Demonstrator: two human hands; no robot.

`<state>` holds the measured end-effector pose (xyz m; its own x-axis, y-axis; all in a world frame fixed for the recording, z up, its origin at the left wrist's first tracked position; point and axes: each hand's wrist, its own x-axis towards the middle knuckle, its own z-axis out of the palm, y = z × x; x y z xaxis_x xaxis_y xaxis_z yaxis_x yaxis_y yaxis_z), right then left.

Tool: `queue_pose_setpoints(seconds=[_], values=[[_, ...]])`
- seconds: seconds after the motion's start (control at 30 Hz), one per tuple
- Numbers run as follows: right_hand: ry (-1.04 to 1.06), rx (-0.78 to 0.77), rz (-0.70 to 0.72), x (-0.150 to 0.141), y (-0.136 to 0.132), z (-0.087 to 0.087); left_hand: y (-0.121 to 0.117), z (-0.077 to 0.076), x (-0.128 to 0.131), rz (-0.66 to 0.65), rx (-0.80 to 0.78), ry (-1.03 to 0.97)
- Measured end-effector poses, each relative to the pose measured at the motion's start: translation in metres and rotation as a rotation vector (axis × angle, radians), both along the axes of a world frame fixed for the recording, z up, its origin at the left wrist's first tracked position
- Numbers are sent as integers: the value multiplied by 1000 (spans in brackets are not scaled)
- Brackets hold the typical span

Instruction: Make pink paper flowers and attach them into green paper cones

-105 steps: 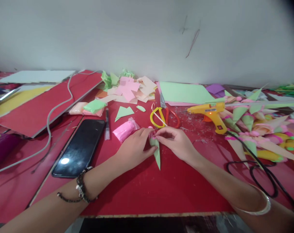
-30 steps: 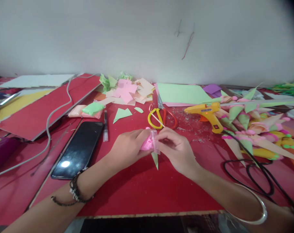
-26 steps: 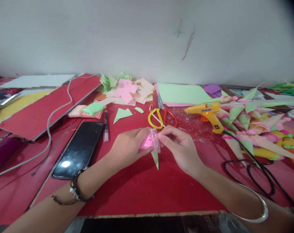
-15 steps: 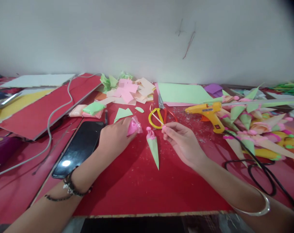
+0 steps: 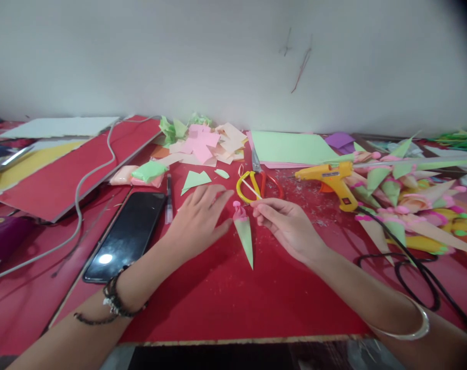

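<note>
Lying on the red tabletop (image 5: 256, 311) between the two hands, the green paper cone (image 5: 244, 240) points its tip toward the wearer, with its pink top (image 5: 239, 210) facing the scissors (image 5: 256, 164). Left hand (image 5: 197, 221): fingers spread, no object visible in its grasp, thumb just beside the cone; the space under the palm is hidden. Right hand (image 5: 283, 223): thumb and index finger pinched together near the pink top; whether anything small sits between them cannot be told. A pale strip (image 5: 250, 184) crosses the yellow handle and reaches toward these fingertips. As a judgement, the cone is very light and fairly stiff lengthwise, yet creases under a hard squeeze; the pink top appears soft and probably dents or smears. The mid-body suits a gentle two-finger hold; the sharp tip bends readily, and the top is best left untouched.
</note>
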<state>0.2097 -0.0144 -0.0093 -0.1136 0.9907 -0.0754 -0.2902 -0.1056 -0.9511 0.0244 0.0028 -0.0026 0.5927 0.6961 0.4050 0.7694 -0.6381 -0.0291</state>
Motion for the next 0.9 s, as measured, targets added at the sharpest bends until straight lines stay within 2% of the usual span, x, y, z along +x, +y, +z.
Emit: queue_pose_setpoints(seconds=[0.1, 0.2, 0.47, 0.63, 0.77, 0.9], values=[[-23, 18, -38, 2, 1, -1, -6, 0, 9, -160, -89, -48], [-68, 4, -65, 4, 3, -2, -10, -3, 13, -212, -176, -47], [-115, -3, -17, 6, 5, -1, -12, -8, 15, -22, -340, -69], [-205, 34, -47, 7, 7, -4, -11, -9, 16, 13, -394, -163], [-217, 55, 3, 6, 6, -5, -11, -11, 16, 31, -394, -187], [-413, 143, 17, 4, 2, 1, -12, -13, 17, 29, -399, -185]])
